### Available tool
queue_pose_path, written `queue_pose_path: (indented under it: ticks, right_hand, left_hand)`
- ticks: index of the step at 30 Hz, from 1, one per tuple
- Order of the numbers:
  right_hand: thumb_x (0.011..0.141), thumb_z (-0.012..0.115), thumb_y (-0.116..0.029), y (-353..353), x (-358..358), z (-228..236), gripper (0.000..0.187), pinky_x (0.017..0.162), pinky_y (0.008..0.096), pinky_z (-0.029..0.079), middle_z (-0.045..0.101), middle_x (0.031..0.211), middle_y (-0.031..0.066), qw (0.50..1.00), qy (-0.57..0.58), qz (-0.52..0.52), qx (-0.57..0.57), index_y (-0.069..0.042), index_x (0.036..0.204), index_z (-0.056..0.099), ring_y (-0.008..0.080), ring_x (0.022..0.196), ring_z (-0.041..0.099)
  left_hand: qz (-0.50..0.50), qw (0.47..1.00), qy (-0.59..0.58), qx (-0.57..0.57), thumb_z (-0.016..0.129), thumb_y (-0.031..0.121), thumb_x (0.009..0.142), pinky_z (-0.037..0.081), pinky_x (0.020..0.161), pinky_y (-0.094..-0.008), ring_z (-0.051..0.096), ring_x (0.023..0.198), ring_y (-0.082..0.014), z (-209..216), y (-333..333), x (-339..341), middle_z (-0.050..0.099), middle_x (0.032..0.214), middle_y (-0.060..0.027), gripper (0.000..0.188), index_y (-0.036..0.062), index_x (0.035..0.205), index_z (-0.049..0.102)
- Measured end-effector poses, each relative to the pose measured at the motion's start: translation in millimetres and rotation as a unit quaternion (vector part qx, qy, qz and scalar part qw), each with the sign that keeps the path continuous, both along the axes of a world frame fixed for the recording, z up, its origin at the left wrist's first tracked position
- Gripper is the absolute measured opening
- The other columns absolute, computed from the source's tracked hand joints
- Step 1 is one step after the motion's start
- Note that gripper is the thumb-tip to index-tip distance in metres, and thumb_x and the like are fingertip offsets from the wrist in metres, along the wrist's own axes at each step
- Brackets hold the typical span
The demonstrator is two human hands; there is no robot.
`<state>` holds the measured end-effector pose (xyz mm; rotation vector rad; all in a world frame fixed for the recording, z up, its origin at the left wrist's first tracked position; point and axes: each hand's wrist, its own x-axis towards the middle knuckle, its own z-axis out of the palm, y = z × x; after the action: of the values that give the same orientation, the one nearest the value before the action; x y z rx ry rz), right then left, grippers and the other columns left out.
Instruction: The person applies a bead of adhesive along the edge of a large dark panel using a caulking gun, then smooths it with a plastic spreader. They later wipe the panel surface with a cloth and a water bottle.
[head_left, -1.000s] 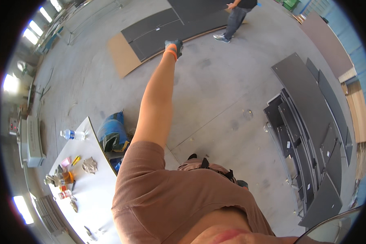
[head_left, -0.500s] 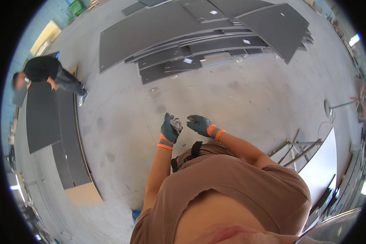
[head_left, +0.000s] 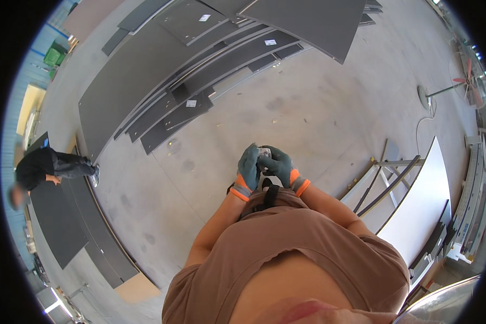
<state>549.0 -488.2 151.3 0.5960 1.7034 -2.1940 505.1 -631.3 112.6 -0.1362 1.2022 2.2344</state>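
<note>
Both of my hands are in teal work gloves with grey and orange cuffs and meet in front of my waist. A small crumpled greyish-white wad (head_left: pixel 264 153) is between them, largely covered by the gloves; its material is too small to tell. My left hand (head_left: pixel 248 167) is closed against its left side. From the other side, my right hand (head_left: pixel 278 163) curls its fingers onto the same wad. Below the hands, a black strap (head_left: pixel 271 195) crosses my brown clothing.
Dark grey panels (head_left: pixel 140 75) lie in overlapping piles on the concrete floor (head_left: pixel 232 121) ahead. At far left, a co-worker (head_left: pixel 43 166) leans over another panel stack (head_left: pixel 59 221). A metal stand (head_left: pixel 397 162), white panel (head_left: pixel 416 210) and pedestal fan (head_left: pixel 466 81) are on the right.
My right hand has moved in to join the left at the wad. The view has turned right, so the panels and the co-worker sit further left.
</note>
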Motion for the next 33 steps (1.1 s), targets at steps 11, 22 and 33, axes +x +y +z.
queue_pose_path:
  ticks: [11, 22, 33]
  right_hand:
    - [0.097, 0.067, -0.020, 74.3, -130.0, -15.3, 0.040, 0.079, 0.0326, 0.056, 0.071, 0.102, 0.0086, 0.982, 0.077, -0.093, 0.148, 0.002, 0.130, 0.061, 0.0153, 0.089, 0.065]
    - [0.102, 0.061, -0.016, 212.0, -264.1, 35.8, 0.019, 0.089, 0.0311, 0.056, 0.070, 0.104, 0.0050, 0.960, 0.090, -0.239, -0.116, 0.000, 0.107, 0.069, 0.0147, 0.092, 0.068]
    - [0.094, 0.065, -0.006, 409.0, -449.4, 25.1, 0.021, 0.081, 0.0311, 0.058, 0.074, 0.101, 0.0078, 0.934, 0.219, -0.136, 0.246, -0.002, 0.113, 0.071, 0.0177, 0.092, 0.071]
  left_hand:
    - [-0.073, 0.990, 0.115, -0.043, 0.048, 0.030, 0.110, 0.050, 0.081, -0.0256, 0.060, 0.089, -0.0102, 2.9, 98.2, -142.8, 0.068, 0.099, -0.0013, 0.034, 0.0017, 0.118, 0.065]
    - [-0.134, 0.991, -0.027, 0.014, 0.055, 0.034, 0.107, 0.058, 0.083, -0.0311, 0.066, 0.099, -0.0138, 31.6, 189.8, -303.1, 0.068, 0.116, -0.0047, 0.041, 0.0053, 0.136, 0.060]
    - [0.040, 0.986, -0.141, -0.073, 0.067, 0.029, 0.101, 0.058, 0.071, -0.0281, 0.068, 0.084, -0.0184, -4.7, 248.0, -413.2, 0.069, 0.101, -0.0067, 0.033, 0.0053, 0.124, 0.065]
